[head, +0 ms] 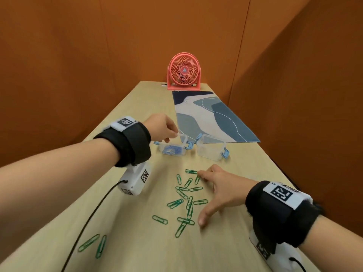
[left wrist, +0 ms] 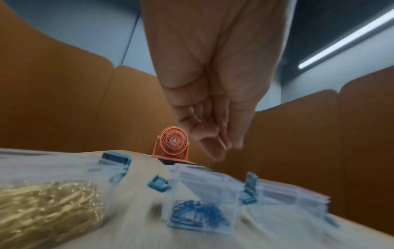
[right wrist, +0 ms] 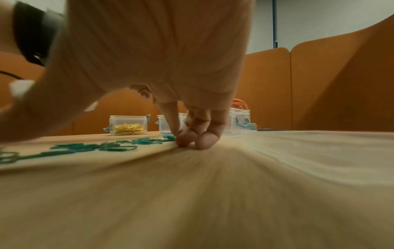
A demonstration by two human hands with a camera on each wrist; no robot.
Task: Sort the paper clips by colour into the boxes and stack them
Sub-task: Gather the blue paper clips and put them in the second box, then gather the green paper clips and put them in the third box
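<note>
Several green paper clips (head: 186,195) lie scattered on the wooden table (head: 245,173). My right hand (head: 216,191) lies spread beside them, its fingertips (right wrist: 196,139) pressing the table at the far end of the clips. My left hand (head: 167,132) hovers over a clear box of blue clips (head: 172,149), fingertips (left wrist: 217,144) bunched with no clip visible between them. An empty clear box (head: 211,149) stands to its right. A box of gold clips (right wrist: 129,128) stands to the left, hidden behind my left wrist in the head view.
A blue patterned mat (head: 212,116) lies behind the boxes, and a pink fan (head: 184,71) stands at the table's far end. Orange partitions close in the table on three sides. Two more green clips (head: 94,245) lie near left, beside a black cable (head: 88,222).
</note>
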